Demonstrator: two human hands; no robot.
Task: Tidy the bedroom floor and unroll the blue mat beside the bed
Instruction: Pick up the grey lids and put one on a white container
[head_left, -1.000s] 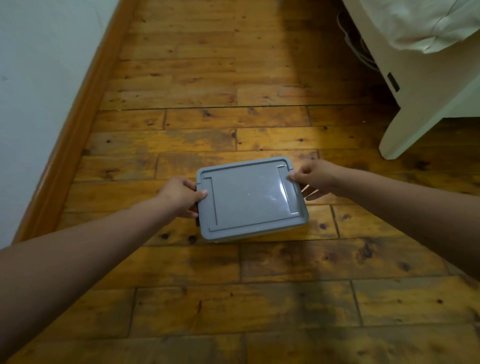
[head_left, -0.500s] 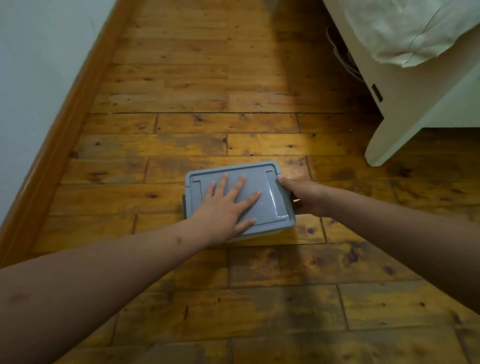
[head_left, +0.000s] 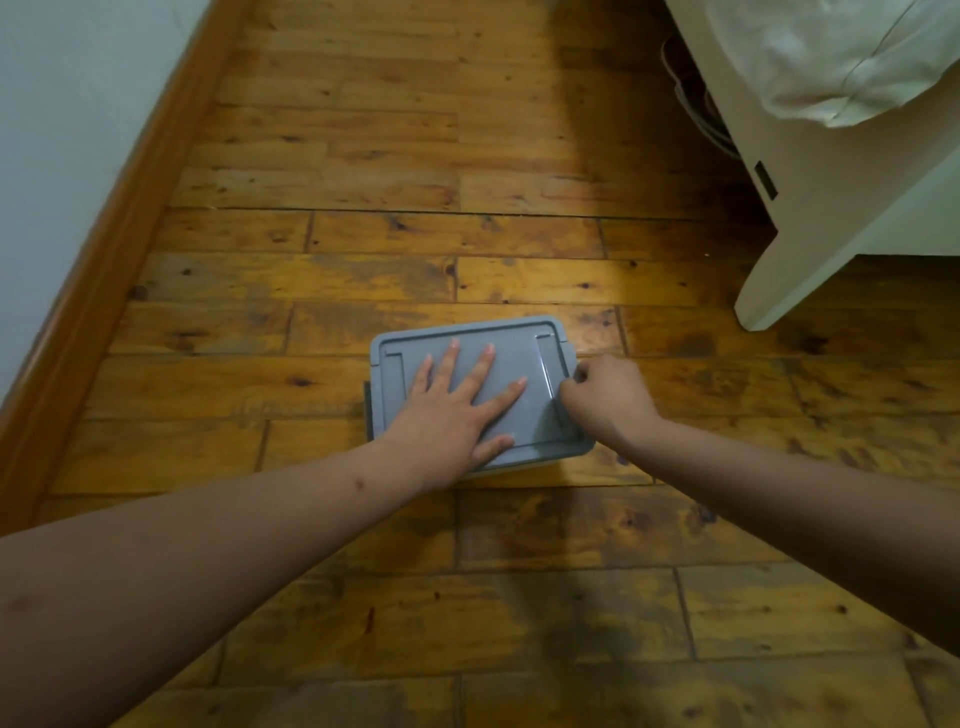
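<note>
- The grey box (head_left: 524, 345) stood on the wooden floor (head_left: 467, 597), lid on, about midway between the skirting board (head_left: 104, 291) along the floor's left edge and the foot of the white bed frame (head_left: 810, 208) at its right.
- The left hand (head_left: 457, 410) lay flat on the lid, fingers straight and spread, pressing down.
- The right hand (head_left: 608, 395) was curled tight against the right rim of the lid, apparently gripping it there; a clasp, if there was one, was hidden under the fingers.
- As a judgement, the tidying was at the stage of closing this box.
- The box had not yet been put away.
- The blue mat was nowhere in view, so unrolling it beside the bed was all still to do.
- Bedding (head_left: 831, 57) hung over the bed's corner and cables (head_left: 696, 104) lay beneath it.
- A second earlier both hands had held the box by its short ends.
- Half a second earlier the left hand had already moved onto the lid.
- Since then the right hand had kept to the right end, and the box had hardly shifted on the boards.
</note>
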